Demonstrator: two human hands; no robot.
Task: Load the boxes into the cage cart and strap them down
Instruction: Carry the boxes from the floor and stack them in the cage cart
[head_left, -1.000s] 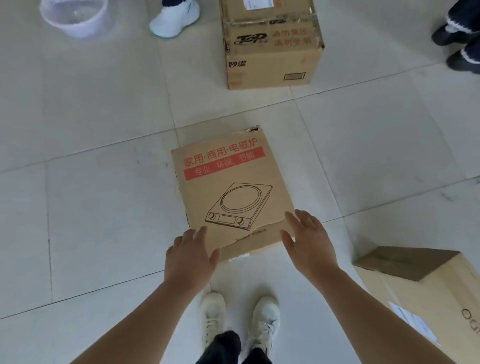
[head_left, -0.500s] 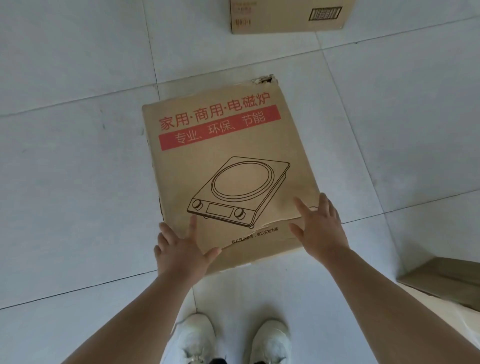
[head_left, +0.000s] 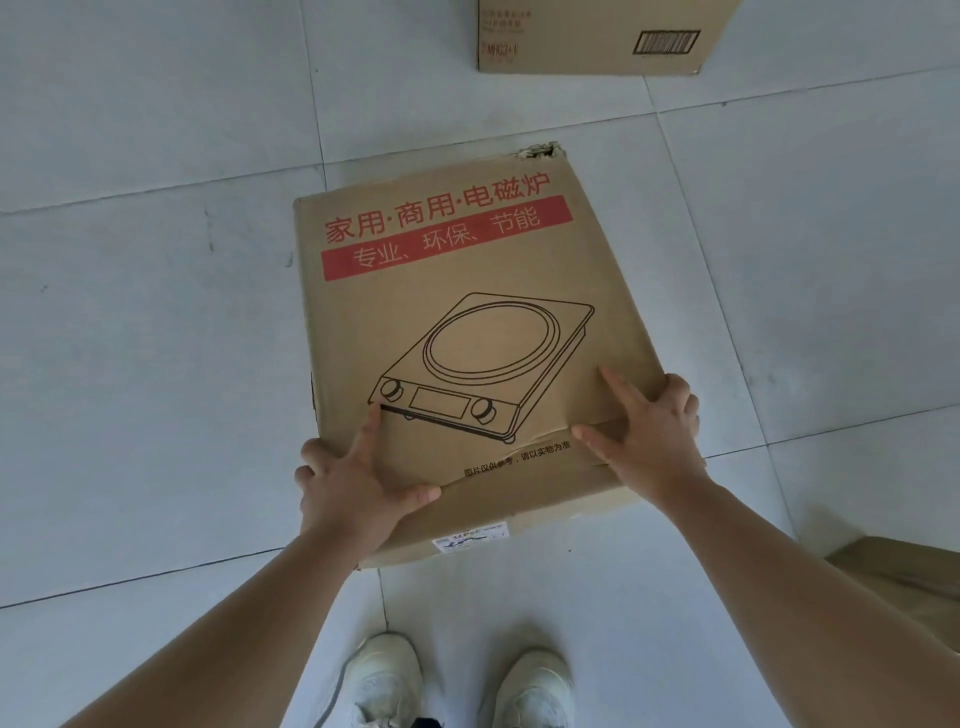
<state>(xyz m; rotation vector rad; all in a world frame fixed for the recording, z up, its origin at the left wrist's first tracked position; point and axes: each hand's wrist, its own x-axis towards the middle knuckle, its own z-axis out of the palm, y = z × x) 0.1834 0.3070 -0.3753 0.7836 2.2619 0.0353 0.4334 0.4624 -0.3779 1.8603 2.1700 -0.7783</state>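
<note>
A flat brown cardboard box (head_left: 467, 291), printed with red Chinese lettering and a line drawing of an induction cooker, lies on the tiled floor in front of me. Its far right corner is torn. My left hand (head_left: 348, 488) holds the near left corner: the forefinger lies on top, the thumb runs along the near edge, and the other fingers curl round the left side. At the near right corner my right hand (head_left: 649, 436) has forefinger and thumb spread on top and the remaining fingers curled over the right edge. No cage cart or strap is in view.
A second cardboard box (head_left: 587, 36) with a barcode stands on the floor straight ahead, cut off by the top edge. A corner of a third box (head_left: 904, 577) shows at the lower right. My white shoes (head_left: 384, 680) stand just behind the held box.
I have bent lower and closer, so the box fills more of the view. Both hands went from hovering over its near edge to gripping its near corners.
</note>
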